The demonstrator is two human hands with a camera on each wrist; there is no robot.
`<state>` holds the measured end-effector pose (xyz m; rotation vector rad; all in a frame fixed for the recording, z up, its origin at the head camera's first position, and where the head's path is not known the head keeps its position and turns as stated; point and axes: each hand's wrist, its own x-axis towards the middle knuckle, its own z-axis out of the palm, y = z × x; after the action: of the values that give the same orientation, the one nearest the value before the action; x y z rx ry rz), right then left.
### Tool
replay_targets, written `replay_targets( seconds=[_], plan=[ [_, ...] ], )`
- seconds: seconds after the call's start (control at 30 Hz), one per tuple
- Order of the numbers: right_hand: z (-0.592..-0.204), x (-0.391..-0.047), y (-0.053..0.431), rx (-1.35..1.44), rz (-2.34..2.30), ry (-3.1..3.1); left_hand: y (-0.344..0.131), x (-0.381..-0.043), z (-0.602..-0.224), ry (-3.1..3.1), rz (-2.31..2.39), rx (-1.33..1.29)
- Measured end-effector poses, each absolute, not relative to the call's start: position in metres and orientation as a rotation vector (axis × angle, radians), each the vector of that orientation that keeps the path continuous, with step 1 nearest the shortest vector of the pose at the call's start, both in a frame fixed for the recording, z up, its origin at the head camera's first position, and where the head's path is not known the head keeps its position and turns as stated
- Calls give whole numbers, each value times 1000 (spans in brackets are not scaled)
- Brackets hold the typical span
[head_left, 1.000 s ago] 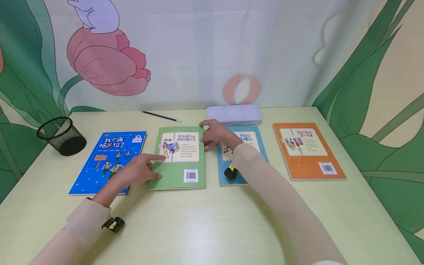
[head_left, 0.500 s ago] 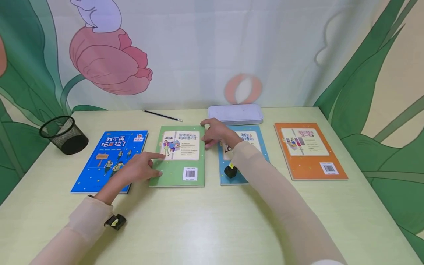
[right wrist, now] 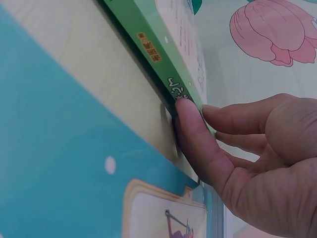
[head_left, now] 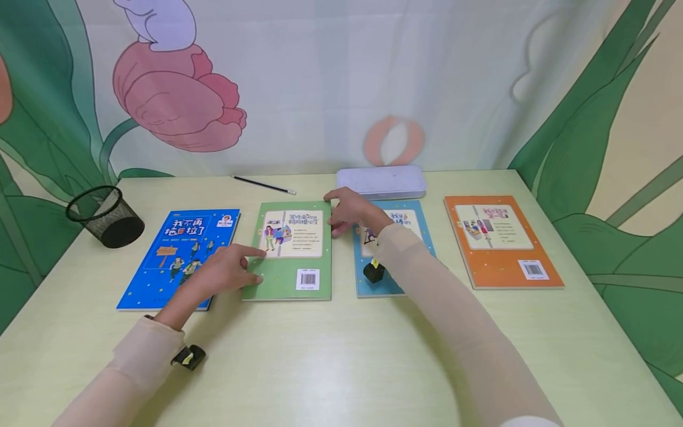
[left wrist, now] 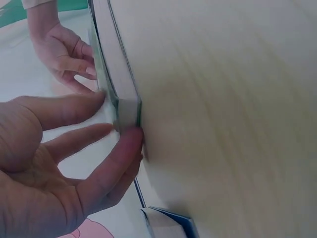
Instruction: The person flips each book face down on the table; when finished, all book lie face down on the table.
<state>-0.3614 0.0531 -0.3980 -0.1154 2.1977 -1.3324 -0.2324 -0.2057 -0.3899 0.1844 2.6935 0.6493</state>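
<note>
A green book lies back cover up on the table between both hands. My left hand holds its left edge, thumb and index finger on the cover. In the left wrist view, the other fingers bend against the page edge. My right hand grips the top right corner. Its thumb presses the spine in the right wrist view, and the index finger reaches the cover's edge. The right arm overlaps a light blue book; a dark blue book lies partly under the left hand in the head view.
An orange book lies to the right. At the back are a lavender case and a black pencil. A black mesh cup lies tipped at the back left. A printed curtain hangs behind the table.
The green book has turned very slightly and now sits straighter, with both hands staying on it. The whole head view has shifted a little; the other books keep their places.
</note>
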Motion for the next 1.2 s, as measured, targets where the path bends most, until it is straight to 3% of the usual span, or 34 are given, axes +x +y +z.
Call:
replay_targets(
  seconds=[0.67,0.97,1.2],
  plan=[
    [-372,-363,56,-265,-1179,2283,-217,-237,-382,2722,673,206],
    [-371,-363,29,-388,-1332,2363,-262,-235,-371,2846,741,400],
    [-380,-362,2,-460,-1431,2364,-301,-237,-378,2834,666,343]
  ],
)
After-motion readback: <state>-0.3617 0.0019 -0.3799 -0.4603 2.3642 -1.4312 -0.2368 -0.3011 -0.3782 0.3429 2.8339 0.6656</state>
